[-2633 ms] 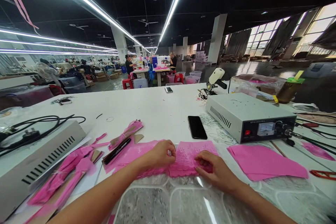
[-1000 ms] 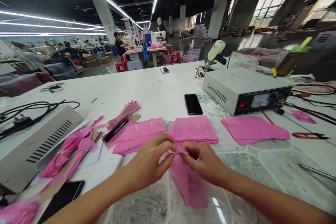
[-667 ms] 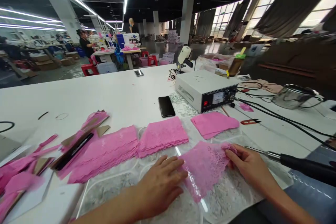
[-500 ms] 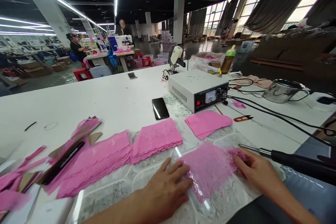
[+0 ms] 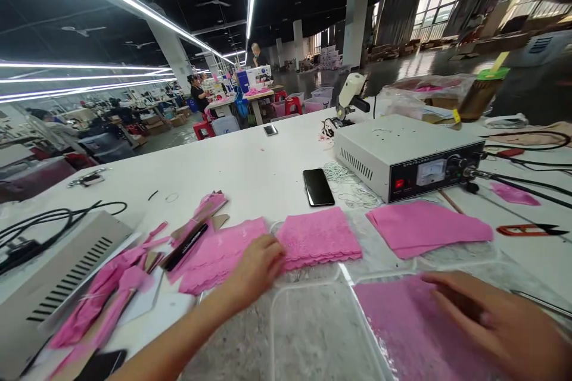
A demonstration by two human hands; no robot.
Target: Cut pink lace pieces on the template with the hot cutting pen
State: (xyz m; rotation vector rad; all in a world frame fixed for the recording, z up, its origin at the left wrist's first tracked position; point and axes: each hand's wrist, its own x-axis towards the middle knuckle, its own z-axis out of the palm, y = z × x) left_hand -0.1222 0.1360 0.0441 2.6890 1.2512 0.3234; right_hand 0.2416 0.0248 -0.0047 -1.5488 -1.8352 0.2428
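Note:
My left hand (image 5: 258, 265) is over the gap between two pink fabric stacks, the left stack (image 5: 218, 259) and the middle stack (image 5: 319, 235) with scalloped edges. Its fingers are curled together, slightly blurred, and the fingertips are hidden. Over a single thin pink fabric piece (image 5: 397, 315), lying flat on the clear plastic sheet (image 5: 308, 321), hovers my right hand (image 5: 500, 321). The thumb and fingers there are apart, with nothing seen between them. Beside that hand shows the metal rod (image 5: 543, 303) of a tool, its handle hidden. Another pink pile (image 5: 429, 226) lies farther back.
A grey control box (image 5: 402, 149) with cables stands behind the pink pile. Orange thread snips (image 5: 531, 230) lie at right, a phone (image 5: 318, 187) in the middle. At left are a black marker (image 5: 185, 247), pink strips (image 5: 93, 309) and a vented box (image 5: 67, 274). Co-workers sit far off.
The view has turned left. My left hand has gone from the single piece to the stacks. My right hand has let go of the fabric edge and lifted over the piece.

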